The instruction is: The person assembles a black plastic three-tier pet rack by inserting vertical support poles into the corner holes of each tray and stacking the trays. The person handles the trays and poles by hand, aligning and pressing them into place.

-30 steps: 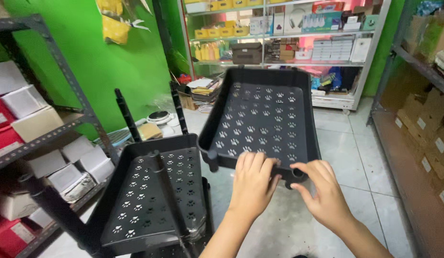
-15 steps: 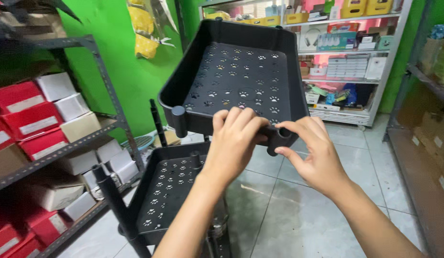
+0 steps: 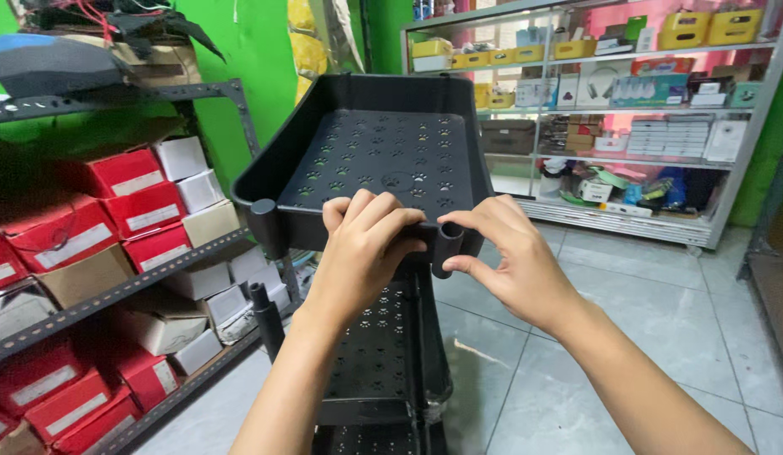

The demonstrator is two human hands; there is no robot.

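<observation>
- A black perforated plastic tray (image 3: pixel 383 160), paw-print holes across its floor, is tilting toward the camera.
- The left hand (image 3: pixel 362 244) is gripping its near rim.
- The right hand (image 3: pixel 509 253) is pinching the corner socket (image 3: pixel 448 244).

Over the last second the black perforated tray (image 3: pixel 379 164) was lifted from low beside the cart, near the floor, to chest height, where it sat directly above the lower tray (image 3: pixel 379 350) of the cart instead of off to its right. Its near wall tipped down toward the person. The left hand (image 3: pixel 362 248) shifted from lying flat on the near rim to curling its fingers over it. The right hand (image 3: pixel 514 257) moved from the rim's outer side to pinching the round corner socket (image 3: pixel 448 244). The view swung left, bringing the red boxes (image 3: pixel 126 202) on the side shelf closer.
</observation>
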